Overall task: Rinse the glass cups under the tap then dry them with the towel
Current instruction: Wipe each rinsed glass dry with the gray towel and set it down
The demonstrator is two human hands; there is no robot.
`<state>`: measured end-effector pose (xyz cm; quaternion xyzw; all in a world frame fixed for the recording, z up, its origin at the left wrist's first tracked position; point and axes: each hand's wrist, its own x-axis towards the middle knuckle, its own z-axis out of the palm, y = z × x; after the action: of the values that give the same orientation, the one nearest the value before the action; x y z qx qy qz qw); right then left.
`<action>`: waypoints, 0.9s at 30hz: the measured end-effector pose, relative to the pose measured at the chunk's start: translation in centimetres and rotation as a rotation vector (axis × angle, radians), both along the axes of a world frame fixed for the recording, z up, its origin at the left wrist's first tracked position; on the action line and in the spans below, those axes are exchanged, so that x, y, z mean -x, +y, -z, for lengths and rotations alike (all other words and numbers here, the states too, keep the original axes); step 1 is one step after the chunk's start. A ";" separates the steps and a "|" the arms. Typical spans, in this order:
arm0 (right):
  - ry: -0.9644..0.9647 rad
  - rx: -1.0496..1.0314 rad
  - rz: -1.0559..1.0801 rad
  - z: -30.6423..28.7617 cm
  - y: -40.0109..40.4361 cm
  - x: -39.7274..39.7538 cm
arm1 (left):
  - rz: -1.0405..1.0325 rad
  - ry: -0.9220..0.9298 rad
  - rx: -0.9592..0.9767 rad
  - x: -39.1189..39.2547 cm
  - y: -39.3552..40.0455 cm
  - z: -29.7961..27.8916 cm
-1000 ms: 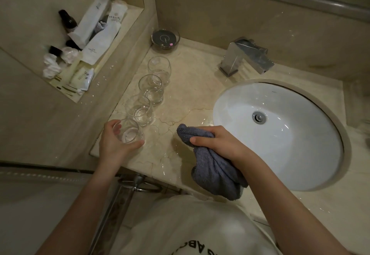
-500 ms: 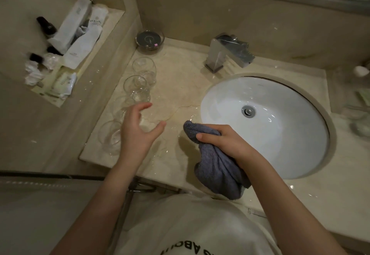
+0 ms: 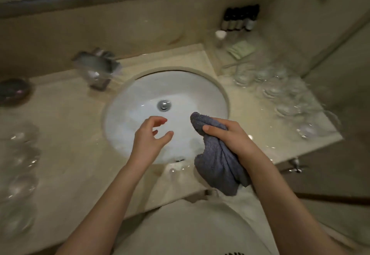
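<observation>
My left hand (image 3: 149, 138) hovers over the white sink basin (image 3: 140, 98), fingers loosely spread and holding nothing. My right hand (image 3: 230, 136) grips a bunched grey towel (image 3: 218, 166) at the basin's front right rim. Several clear glass cups (image 3: 20, 174) stand blurred on the counter at the far left. Another group of glass cups (image 3: 284, 94) stands on the counter to the right of the sink. The chrome tap (image 3: 96, 64) sits at the back left of the basin.
A dark round dish (image 3: 14, 92) sits at the left back of the marble counter (image 3: 70, 134). Small dark bottles (image 3: 240, 18) and a pale packet (image 3: 241, 48) lie in the right back corner. A mirror edge runs along the top.
My left hand let go of the cup on the left counter and moved right over the basin. The view swung right, bringing the right-hand cups into sight. The towel stays in my right hand.
</observation>
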<state>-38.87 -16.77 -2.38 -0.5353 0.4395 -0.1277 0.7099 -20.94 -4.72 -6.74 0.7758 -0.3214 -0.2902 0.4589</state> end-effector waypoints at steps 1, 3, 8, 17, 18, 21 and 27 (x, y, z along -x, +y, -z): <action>0.000 0.001 0.045 0.0 -0.9 1.5 | 0.040 0.001 -0.009 1.0 -1.5 0.0; 0.011 0.014 0.119 -0.1 -2.7 4.4 | 0.114 0.011 -0.018 3.3 -4.5 -0.2; 0.031 0.018 0.266 0.1 -6.6 11.2 | 0.268 0.041 -0.007 9.3 -11.2 -0.4; 0.034 0.010 0.442 0.5 -11.3 19.7 | 0.513 -0.006 -0.073 16.9 -21.1 0.4; 0.032 0.007 0.445 0.5 -11.6 20.2 | 0.531 -0.021 -0.083 17.3 -22.1 0.6; 0.030 -0.002 0.448 0.7 -12.7 21.0 | 0.573 -0.062 -0.109 18.4 -24.5 1.2; 0.014 0.000 0.398 1.2 -14.2 21.6 | 0.662 -0.204 -0.169 19.3 -28.0 2.2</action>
<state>-60.46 -30.96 -3.58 -0.4385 0.5416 -0.2618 0.6677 -40.26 -32.74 -8.96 0.6899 -0.5743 -0.3697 0.2399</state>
